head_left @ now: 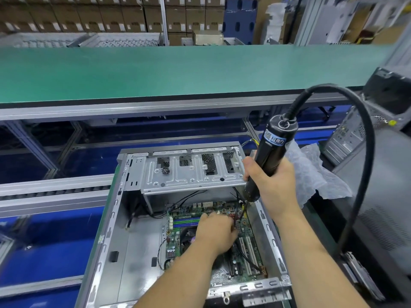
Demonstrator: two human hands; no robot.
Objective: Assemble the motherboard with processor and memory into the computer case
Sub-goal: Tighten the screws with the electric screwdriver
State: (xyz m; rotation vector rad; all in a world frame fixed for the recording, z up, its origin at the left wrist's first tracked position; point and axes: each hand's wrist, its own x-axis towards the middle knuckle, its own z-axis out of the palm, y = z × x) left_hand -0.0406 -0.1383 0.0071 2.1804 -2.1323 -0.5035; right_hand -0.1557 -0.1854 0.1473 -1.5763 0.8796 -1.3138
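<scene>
we're looking down into the open computer case [133, 232], lying on its side with the motherboard [242, 258] seated flat in its right half. our right hand [272, 183] is wrapped tight round the black electric screwdriver [270, 152], fingers and thumb curled about the barrel, the tool tilted with its tip down at the board's far right corner. a thick black cable [355, 152] loops up from the top of the tool and swings down past our right forearm.

our left hand [214, 232] lies over the middle of the board, knuckles up, fingertips reaching toward the driver's tip; it hides the processor area, and we can't tell whether it pinches anything there. a few thin black wires [239, 207] cross right at that corner, tangled round the driver's nose and in the way of the bit. just left of the hand, the coloured memory slots [184, 221] show; white expansion slots [250, 252] run along the board's right side.

above the board the metal drive cage [189, 176] spans the case, with a small cluster of screws [165, 170] resting on it. crumpled clear plastic wrap [311, 174] lies just beside the case on the right. beyond, the green conveyor belt [178, 70], another case [367, 121] at far right, and stacked cardboard boxes [89, 16] at the back.
</scene>
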